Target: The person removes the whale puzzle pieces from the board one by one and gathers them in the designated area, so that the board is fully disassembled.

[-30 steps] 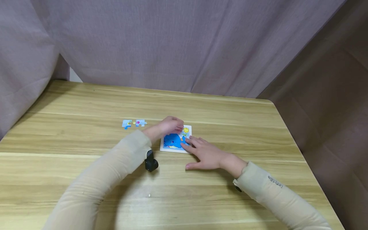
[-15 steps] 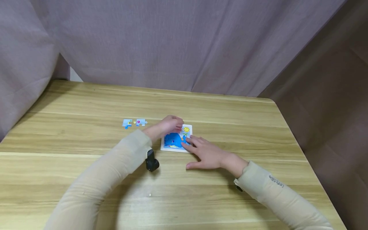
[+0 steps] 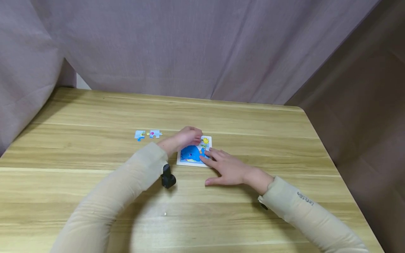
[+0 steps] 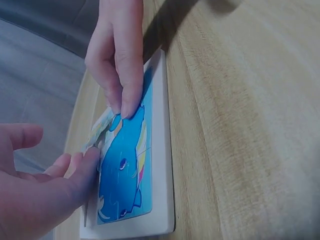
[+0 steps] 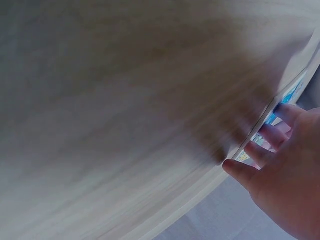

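A small jigsaw puzzle in a white-rimmed tray (image 3: 192, 165) lies on the wooden table; a blue whale (image 4: 120, 170) and a yellow sunflower (image 3: 205, 140) show in its picture. My left hand (image 3: 189, 135) is over the tray's far left part, hiding that corner. In the left wrist view its fingertips touch the puzzle along the whale's back, and the thumb stays apart from them. Beside those fingertips, a pale piece (image 4: 102, 124) appears slightly tilted. My right hand (image 3: 229, 170) reaches in from the right with extended fingers, its fingertips resting on the whale's tail end.
Two loose jigsaw pieces, a light blue one with a yellow shape (image 3: 139, 135) and one with a pink swirl (image 3: 154, 134), lie left of the tray. A grey curtain (image 3: 152, 49) hangs behind the table. Black wrist cameras (image 3: 167, 176) are worn under the sleeves.
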Demonstrator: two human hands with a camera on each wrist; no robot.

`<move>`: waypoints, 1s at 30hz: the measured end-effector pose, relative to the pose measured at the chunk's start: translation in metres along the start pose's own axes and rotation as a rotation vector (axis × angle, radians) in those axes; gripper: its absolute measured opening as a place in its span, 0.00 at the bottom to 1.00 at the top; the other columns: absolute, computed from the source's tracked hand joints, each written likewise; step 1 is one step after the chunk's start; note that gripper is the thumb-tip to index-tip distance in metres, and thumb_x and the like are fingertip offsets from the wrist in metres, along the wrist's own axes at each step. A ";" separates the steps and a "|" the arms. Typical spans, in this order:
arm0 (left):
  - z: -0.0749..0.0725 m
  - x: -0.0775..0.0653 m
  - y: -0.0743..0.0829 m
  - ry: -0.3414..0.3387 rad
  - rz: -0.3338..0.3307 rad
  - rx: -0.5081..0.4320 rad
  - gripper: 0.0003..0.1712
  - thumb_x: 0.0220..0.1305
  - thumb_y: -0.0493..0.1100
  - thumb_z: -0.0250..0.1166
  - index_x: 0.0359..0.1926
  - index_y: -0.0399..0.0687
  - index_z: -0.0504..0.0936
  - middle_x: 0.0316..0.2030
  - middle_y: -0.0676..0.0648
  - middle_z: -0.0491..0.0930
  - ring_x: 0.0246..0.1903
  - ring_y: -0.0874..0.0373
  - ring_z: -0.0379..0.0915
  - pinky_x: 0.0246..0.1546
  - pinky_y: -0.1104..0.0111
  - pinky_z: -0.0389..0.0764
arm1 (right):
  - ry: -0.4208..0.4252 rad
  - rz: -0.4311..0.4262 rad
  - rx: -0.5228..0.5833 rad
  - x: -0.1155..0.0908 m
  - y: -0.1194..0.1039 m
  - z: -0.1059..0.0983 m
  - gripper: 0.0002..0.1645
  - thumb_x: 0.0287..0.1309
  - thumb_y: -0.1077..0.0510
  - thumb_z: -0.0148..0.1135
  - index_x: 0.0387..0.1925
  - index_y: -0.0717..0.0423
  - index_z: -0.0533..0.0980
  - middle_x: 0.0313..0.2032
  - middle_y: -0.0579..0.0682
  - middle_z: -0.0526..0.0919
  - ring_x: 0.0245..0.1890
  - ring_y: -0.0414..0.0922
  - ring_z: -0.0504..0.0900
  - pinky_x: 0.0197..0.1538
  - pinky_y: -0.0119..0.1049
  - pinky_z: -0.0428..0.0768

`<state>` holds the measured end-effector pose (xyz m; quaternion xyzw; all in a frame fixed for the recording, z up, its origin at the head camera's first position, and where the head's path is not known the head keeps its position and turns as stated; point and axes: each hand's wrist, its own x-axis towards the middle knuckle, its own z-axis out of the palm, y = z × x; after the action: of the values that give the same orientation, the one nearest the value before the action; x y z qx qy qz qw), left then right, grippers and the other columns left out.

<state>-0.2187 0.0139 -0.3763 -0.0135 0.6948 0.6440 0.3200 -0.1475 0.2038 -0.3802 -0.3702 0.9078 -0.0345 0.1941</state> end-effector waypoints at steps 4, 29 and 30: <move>0.003 0.003 -0.003 0.056 0.046 0.127 0.27 0.65 0.35 0.53 0.63 0.30 0.63 0.59 0.34 0.69 0.56 0.47 0.71 0.59 0.63 0.74 | 0.000 -0.004 -0.003 0.000 0.000 0.000 0.51 0.55 0.27 0.50 0.72 0.45 0.49 0.72 0.53 0.49 0.73 0.52 0.46 0.73 0.51 0.52; -0.001 0.006 -0.005 0.167 0.119 0.286 0.14 0.63 0.37 0.59 0.49 0.39 0.80 0.41 0.41 0.80 0.27 0.62 0.75 0.34 0.75 0.81 | -0.003 0.004 -0.006 0.000 0.000 0.000 0.51 0.55 0.27 0.50 0.72 0.45 0.49 0.72 0.54 0.51 0.73 0.54 0.46 0.72 0.51 0.54; -0.002 0.005 -0.004 0.168 0.117 0.286 0.14 0.63 0.37 0.58 0.50 0.39 0.80 0.40 0.41 0.80 0.26 0.62 0.75 0.34 0.74 0.81 | -0.004 0.006 -0.005 0.000 0.000 0.000 0.51 0.55 0.27 0.50 0.72 0.45 0.49 0.72 0.54 0.51 0.73 0.54 0.46 0.72 0.51 0.54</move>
<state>-0.2221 0.0131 -0.3821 0.0187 0.8031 0.5529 0.2214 -0.1476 0.2044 -0.3798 -0.3678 0.9087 -0.0312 0.1950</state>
